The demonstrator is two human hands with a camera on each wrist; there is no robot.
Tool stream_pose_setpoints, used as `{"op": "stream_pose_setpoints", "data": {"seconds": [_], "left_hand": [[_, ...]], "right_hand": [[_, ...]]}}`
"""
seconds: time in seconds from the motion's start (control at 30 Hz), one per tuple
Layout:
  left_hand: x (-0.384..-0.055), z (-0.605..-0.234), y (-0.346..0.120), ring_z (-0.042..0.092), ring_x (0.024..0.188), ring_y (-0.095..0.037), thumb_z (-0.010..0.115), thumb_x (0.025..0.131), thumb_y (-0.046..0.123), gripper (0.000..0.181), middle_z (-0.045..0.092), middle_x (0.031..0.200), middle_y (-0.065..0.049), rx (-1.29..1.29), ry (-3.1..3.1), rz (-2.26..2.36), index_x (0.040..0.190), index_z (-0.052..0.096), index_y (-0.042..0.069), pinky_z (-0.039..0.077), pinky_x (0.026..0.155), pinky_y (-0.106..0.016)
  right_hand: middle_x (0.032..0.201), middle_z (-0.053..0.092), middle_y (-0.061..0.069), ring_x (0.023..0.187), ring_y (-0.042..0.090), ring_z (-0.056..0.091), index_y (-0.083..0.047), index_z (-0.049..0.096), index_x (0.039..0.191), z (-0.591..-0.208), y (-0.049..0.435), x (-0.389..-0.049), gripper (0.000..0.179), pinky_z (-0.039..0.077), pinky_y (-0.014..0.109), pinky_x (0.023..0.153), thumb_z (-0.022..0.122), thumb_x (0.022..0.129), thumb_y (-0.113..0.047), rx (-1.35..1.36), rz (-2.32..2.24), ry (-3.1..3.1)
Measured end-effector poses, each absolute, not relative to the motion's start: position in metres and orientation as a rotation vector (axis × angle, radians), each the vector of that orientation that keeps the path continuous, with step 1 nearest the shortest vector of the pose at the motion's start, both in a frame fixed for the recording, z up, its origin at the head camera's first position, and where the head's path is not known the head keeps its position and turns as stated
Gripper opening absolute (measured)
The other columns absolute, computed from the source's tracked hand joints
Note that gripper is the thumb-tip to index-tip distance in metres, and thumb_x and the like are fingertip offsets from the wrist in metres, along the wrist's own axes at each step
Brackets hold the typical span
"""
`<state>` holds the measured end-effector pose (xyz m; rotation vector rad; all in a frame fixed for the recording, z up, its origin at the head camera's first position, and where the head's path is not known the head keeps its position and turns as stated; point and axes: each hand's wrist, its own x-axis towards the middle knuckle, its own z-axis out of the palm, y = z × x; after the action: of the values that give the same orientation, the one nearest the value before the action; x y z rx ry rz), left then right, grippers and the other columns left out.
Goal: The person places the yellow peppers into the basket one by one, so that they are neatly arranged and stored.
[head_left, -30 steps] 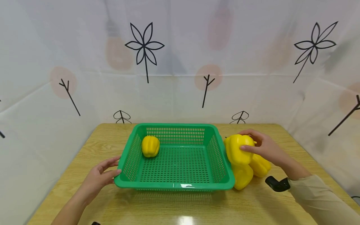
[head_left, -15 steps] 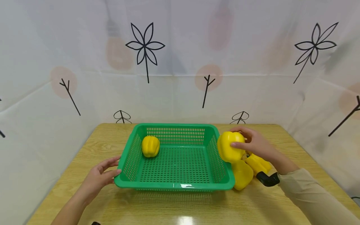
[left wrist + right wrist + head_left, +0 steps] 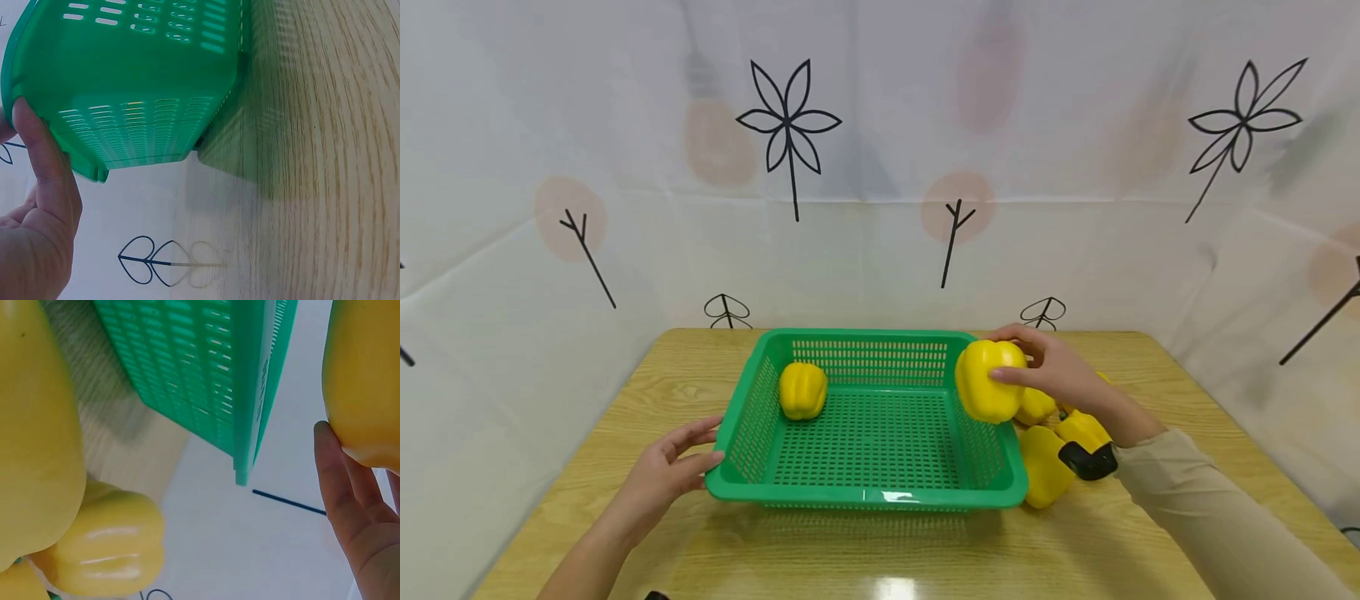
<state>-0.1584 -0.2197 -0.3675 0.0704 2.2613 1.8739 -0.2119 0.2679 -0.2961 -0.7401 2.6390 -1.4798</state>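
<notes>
Drifting leftward since the earlier frame, the right hand (image 3: 1052,371) is carrying a yellow pepper (image 3: 981,383) away from the loose peppers (image 3: 1045,475) and is now holding it over the right side of the green basket (image 3: 865,497). From my end I am seeing thumb and fingers clamping that pepper between them. Meanwhile the left hand (image 3: 666,467) is staying where it was, thumb and fingers pinching the basket's left rim. One more pepper (image 3: 802,392) is lying inside the basket, near the far left corner, just as before.

Looking across the surface, I am finding a yellowish wooden table (image 3: 647,392) with its grain running in fine streaks; the near part is throwing back a bright patch of light, and the basket is casting a soft shadow below its front wall. The loose peppers are resting close together to the right of the basket, one of them just beside its wall. Around the table a white cloth (image 3: 880,267) is hanging at the back and both sides, showing black line flowers, twigs and heart-shaped leaves among pale peach blots, with a long crease running across. A beige sleeve (image 3: 1217,508) is covering the right forearm, and a black device (image 3: 1087,460) is sitting at that wrist
</notes>
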Motion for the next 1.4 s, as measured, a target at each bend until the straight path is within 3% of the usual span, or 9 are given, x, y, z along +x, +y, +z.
{"op": "stream_pose_setpoints", "data": {"seconds": [0.87, 1.4], "left_hand": [[-0.158, -0.369, -0.220, 0.058, 0.096, -0.014, 0.061, 0.092, 0.020, 0.062, 0.035, 0.137, -0.019, 0.079, 2.262, 1.876, 0.144, 0.032, 0.005, 0.051, 0.074, -0.034], [-0.158, -0.369, -0.219, 0.059, 0.095, -0.015, 0.062, 0.091, 0.020, 0.061, 0.037, 0.135, -0.019, 0.086, 2.260, 1.892, 0.143, 0.033, 0.005, 0.052, 0.073, -0.034]], "right_hand": [[0.110, 0.058, 0.007, 0.091, 0.029, 0.057, -0.016, 0.056, 0.119, -0.285, 0.232, -0.236, 0.037, 0.049, 0.042, 0.075, 0.068, 0.086, -0.025, -0.801, -1.431, 2.603], [0.111, 0.056, 0.011, 0.092, 0.030, 0.055, -0.010, 0.056, 0.120, -0.285, 0.200, -0.254, 0.039, 0.051, 0.039, 0.073, 0.069, 0.085, -0.019, -0.859, -1.496, 2.504]]}}
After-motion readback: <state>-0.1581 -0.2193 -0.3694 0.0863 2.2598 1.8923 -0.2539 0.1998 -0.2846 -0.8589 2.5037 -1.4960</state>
